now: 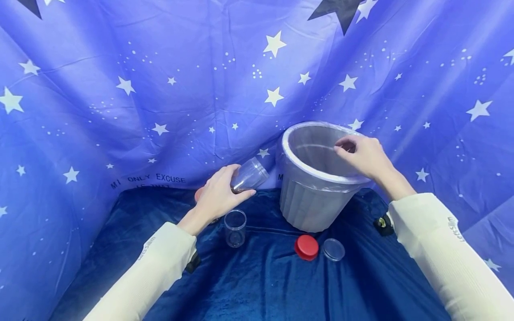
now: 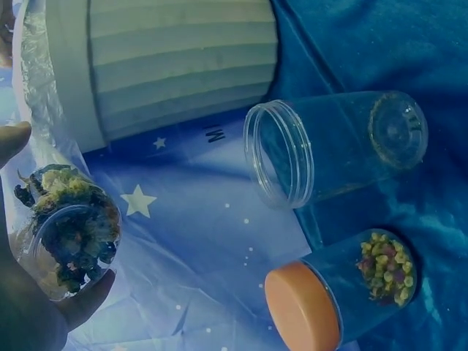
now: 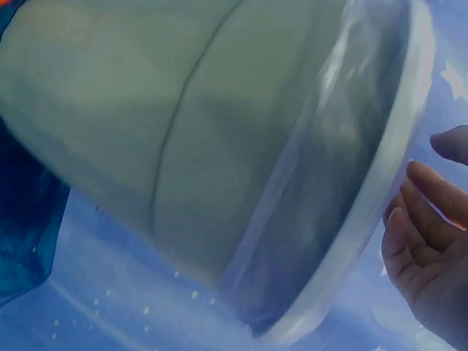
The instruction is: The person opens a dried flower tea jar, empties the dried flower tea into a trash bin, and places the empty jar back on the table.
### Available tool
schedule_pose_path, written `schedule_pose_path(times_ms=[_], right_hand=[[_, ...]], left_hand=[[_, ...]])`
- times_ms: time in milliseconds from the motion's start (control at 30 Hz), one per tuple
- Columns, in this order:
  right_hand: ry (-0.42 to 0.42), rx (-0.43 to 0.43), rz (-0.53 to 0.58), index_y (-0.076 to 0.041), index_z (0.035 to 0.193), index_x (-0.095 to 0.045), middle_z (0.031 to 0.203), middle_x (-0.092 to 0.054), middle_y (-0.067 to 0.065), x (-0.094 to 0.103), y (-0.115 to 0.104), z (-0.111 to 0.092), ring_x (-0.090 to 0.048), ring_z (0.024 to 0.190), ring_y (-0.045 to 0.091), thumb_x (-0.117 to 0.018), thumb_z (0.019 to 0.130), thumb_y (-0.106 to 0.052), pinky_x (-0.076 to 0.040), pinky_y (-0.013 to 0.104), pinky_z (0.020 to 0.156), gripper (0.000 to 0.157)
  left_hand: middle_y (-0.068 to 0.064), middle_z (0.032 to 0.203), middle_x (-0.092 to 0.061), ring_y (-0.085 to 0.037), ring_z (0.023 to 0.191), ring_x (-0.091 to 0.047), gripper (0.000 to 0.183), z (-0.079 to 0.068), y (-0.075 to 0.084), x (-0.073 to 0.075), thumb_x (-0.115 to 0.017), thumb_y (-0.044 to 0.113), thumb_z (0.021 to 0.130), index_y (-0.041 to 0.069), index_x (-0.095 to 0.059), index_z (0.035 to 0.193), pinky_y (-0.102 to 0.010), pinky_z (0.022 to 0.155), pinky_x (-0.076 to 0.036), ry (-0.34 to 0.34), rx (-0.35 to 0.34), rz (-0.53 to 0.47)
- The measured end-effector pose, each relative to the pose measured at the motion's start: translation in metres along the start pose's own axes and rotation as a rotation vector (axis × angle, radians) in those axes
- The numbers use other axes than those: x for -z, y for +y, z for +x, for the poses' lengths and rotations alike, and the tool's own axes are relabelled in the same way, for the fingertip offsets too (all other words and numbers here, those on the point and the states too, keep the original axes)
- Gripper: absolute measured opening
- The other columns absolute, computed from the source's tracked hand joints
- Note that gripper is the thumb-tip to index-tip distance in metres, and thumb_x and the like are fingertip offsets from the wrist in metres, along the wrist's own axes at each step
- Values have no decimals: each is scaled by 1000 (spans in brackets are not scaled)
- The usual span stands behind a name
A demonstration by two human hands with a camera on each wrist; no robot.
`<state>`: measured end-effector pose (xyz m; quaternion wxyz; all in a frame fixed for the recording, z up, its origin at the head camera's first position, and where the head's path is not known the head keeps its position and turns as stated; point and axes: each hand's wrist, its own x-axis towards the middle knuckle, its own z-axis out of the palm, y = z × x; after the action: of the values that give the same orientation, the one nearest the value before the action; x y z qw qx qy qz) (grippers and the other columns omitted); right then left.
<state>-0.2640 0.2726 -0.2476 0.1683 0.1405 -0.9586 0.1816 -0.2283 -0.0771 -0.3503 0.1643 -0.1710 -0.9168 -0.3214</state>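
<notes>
One uncapped clear jar is seen in the head view gripped by the left hand, tilted with its mouth toward the grey bin. At the bin's mouth the right hand is held well apart from the left, its fingers loosely bent and nothing visibly carried. On the cloth-covered tabletop an empty jar is stood near the left hand, and a red lid and a clear disc are laid before the bin.

In the left wrist view, dark and pale dried matter is shown inside the gripped jar. A capped jar with yellowish buds is set near the empty one.

In the right wrist view, thumb and fingers are parted beside the bin's pale rim; whether it is touched cannot be told.

The step is judged to be the emptying of the jar into the bin. For the next move, its mouth would need to be brought over the rim and tipped further down.
</notes>
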Motion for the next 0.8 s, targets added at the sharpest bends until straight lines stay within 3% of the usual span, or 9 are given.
schedule_pose_path(times_ms=[333,533,800], right_hand=[[0,-110,-183,4,117,-61,105,-64,29,9,32,6,-59,97,49,-53,91,-23,-44,62,79,38],[-49,-155,-259,8,119,-55,112,-54,35,12,49,4,-52,102,56,-51,91,-21,-44,67,79,41],[-49,-263,-289,15,121,-42,115,-43,39,6,63,2,-45,105,60,-52,90,-22,-42,70,79,49]], left_hand=[[-10,130,-61,-31,119,-58,74,5,4,0,-73,52,81,10,-50,138,-52,98,-46,-21,9,18],[-11,130,-61,-30,117,-60,74,6,6,-5,-73,53,81,10,-51,138,-49,97,-48,-31,-4,40],[-10,128,-62,-29,114,-61,73,7,9,-10,-73,53,80,11,-52,137,-48,94,-50,-30,-2,36]])
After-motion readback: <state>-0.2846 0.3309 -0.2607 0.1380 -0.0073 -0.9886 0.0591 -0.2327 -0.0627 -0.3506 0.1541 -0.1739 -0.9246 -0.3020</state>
